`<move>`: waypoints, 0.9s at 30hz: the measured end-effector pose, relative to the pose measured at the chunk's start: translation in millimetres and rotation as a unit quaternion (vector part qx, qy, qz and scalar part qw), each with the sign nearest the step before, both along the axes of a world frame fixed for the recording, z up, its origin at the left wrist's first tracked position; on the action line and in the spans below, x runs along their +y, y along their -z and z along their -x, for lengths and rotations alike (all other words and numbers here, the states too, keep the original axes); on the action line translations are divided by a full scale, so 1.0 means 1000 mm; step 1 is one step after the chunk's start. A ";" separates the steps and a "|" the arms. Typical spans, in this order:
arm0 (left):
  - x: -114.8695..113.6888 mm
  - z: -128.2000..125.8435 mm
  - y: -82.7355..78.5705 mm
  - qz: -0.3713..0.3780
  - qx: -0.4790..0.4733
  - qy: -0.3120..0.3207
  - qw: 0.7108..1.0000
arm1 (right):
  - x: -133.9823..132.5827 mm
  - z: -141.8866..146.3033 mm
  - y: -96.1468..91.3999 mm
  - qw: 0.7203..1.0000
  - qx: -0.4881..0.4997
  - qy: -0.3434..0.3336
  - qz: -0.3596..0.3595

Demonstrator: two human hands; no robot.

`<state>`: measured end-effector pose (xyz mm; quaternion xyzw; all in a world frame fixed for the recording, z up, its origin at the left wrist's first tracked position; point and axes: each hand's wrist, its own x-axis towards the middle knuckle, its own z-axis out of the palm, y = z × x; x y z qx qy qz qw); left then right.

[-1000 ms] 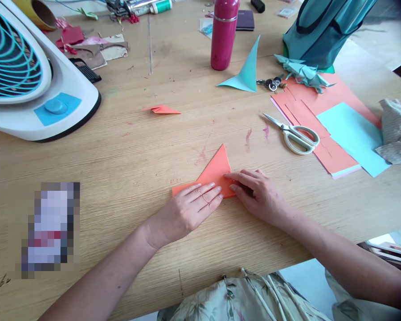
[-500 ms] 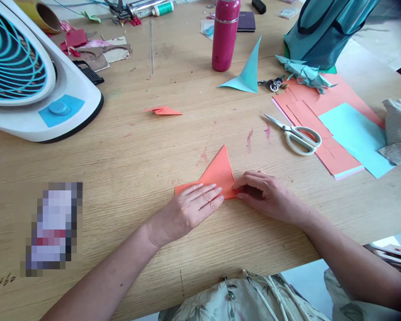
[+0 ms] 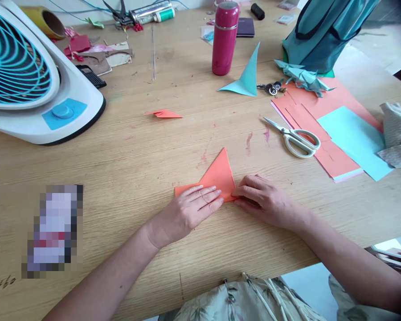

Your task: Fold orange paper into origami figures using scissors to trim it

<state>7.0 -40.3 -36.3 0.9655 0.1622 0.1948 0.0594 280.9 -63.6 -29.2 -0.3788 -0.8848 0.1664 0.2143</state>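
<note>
A folded sheet of orange paper (image 3: 218,173) lies on the wooden table (image 3: 120,160), with one pointed flap reaching away from me and a strip out to the left. My left hand (image 3: 194,207) rests flat across its lower part, fingers stretched out and hiding some of it. At the paper's lower right corner, my right hand (image 3: 267,200) pinches the edge between thumb and fingers. Beyond the hands sits a small folded orange paper piece (image 3: 165,114). A folded light-blue paper piece (image 3: 245,80) stands farther back.
White-handled scissors (image 3: 299,140) lie right of the hands, partly over a stack of orange paper (image 3: 341,156). A light-blue sheet (image 3: 357,138) overlaps that stack. Farther back are a pink bottle (image 3: 224,44), keys (image 3: 272,88) and a teal bag (image 3: 321,40). A fan (image 3: 63,111) stands at left.
My right hand's fingers have shifted slightly left and closed in at the paper's lower right corner. My left hand stays pressed on the paper. The view has tilted slightly.
</note>
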 end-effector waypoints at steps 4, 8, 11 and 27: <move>0.000 -0.001 -0.002 -0.014 -0.004 -0.007 1.000 | -0.002 0.002 0.001 0.998 -0.026 -0.013 -0.055; -0.001 -0.003 -0.003 -0.028 -0.011 -0.011 0.999 | -0.003 0.004 0.000 0.992 -0.065 -0.018 -0.103; -0.002 -0.006 -0.003 -0.036 -0.019 -0.024 0.999 | -0.003 0.006 -0.002 0.992 -0.068 -0.006 -0.109; -0.001 0.002 -0.047 0.081 -0.166 -0.137 0.973 | -0.001 0.014 -0.014 0.988 0.133 0.071 0.020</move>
